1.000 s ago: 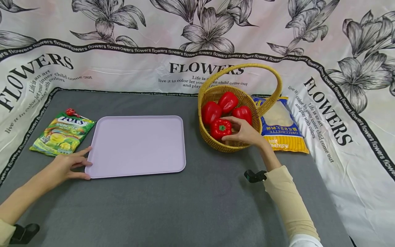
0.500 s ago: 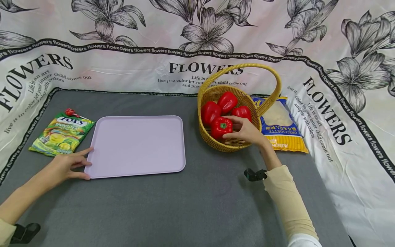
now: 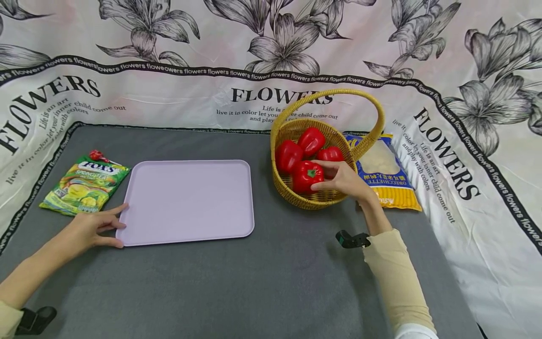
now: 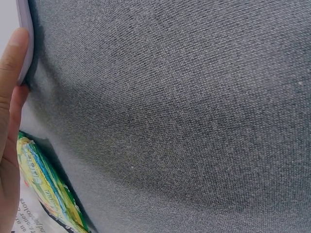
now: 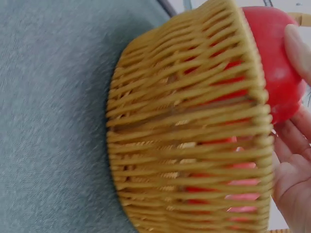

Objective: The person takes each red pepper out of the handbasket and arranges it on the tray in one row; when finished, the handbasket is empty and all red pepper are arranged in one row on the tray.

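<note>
One red pepper [image 3: 306, 179], the front one, is pinched in my right hand [image 3: 342, 181], thumb on one side, fingers on the other. Versus a second ago: it has shifted a little to my right and shows slightly bigger in the head view, so I'd call it a small lift, just started. It's still over the yellow basket [image 3: 306, 203], not out; the right wrist view has it standing above the woven rim, thumb against its skin, fingertips partly hidden. What that means: the pepper looks to be coming loose from its neighbours, grip seems to be taking the weight, but transfer isn't done, and it would need more height to clear the rim. Other three peppers [image 3: 289, 157] sit in the basket, same layout as before. My left hand [image 3: 92, 229] hasn't moved: fingers fairly straight, touching the left edge of the lilac tray [image 3: 188, 200], thumb by the near corner, nothing picked up, probably just steadying. No pepper on the tray. Green candy bag [image 3: 86, 186] lies just beyond that hand, contact unclear; blue-and-yellow pasta bag [image 3: 391, 188] lies behind and right of the basket, partly covered by it. Both bags unchanged.
</note>
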Action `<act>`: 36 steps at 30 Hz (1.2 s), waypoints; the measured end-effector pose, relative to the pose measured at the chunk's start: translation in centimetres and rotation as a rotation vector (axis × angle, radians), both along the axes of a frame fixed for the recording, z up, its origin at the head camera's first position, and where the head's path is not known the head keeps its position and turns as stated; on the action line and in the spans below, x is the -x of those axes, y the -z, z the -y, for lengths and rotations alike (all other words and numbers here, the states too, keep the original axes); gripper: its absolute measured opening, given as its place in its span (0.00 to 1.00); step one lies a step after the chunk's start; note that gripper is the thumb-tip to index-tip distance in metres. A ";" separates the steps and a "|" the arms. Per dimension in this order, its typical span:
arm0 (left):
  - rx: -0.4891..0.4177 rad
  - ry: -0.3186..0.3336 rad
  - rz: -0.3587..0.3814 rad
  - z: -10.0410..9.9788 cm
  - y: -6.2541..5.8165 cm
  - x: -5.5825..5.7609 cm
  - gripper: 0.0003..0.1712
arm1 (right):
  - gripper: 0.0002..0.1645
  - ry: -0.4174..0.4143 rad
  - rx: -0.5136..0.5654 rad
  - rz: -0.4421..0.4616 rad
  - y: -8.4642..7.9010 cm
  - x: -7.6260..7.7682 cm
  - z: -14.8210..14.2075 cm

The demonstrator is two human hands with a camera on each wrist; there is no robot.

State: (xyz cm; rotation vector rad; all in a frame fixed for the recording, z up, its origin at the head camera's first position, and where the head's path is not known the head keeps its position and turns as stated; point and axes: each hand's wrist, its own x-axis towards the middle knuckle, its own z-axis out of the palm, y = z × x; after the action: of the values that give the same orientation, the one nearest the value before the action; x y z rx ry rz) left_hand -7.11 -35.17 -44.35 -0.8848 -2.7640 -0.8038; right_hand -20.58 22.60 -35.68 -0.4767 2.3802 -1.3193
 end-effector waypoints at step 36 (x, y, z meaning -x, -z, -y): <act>0.032 -0.020 0.023 0.1 0.2 0.1 0.30 | 0.43 0.028 0.061 0.137 -4.6 -0.5 6.1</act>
State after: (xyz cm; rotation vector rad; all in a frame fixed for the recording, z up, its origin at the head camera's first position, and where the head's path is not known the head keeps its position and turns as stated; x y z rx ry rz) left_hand -7.22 -35.31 -44.55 -0.8576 -2.8084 -0.7739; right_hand -20.10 16.54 -31.06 -0.3592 2.2482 -1.3936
